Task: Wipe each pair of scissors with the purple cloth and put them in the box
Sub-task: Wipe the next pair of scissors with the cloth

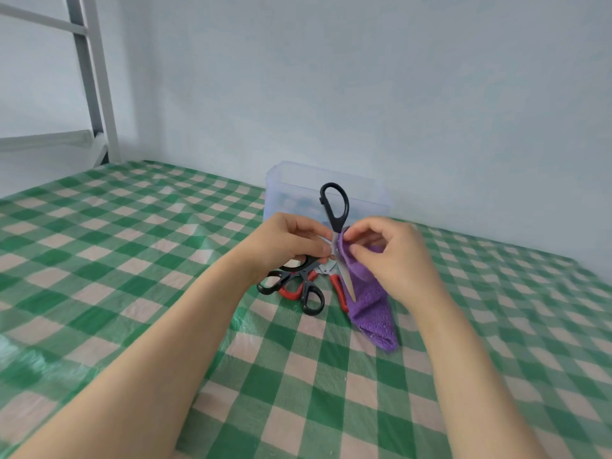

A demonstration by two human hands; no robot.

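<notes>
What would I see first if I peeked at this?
Right in the middle, the left hand holds a pair of black scissors up, while the right hand pinches the purple cloth against a blade. Under them, a heap of other scissors, black and red, lies on the green checked table, and a clear box waits behind by the wall.

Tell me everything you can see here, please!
held scissors: 1, black handles, lifted above the table, blades open
black scissors: 1, black handles, on the table below the hands
red scissors: 1, red handles, on the table with the black pair
purple cloth: 1, purple, against the held blade
box: 1, clear, behind the hands by the wall
tablecloth: 1, green and beige checks, covering the table
metal frame: 1, white, far left
left grip: 1, bare hand, holds the held scissors
right grip: 1, bare hand, pinches the cloth
</notes>
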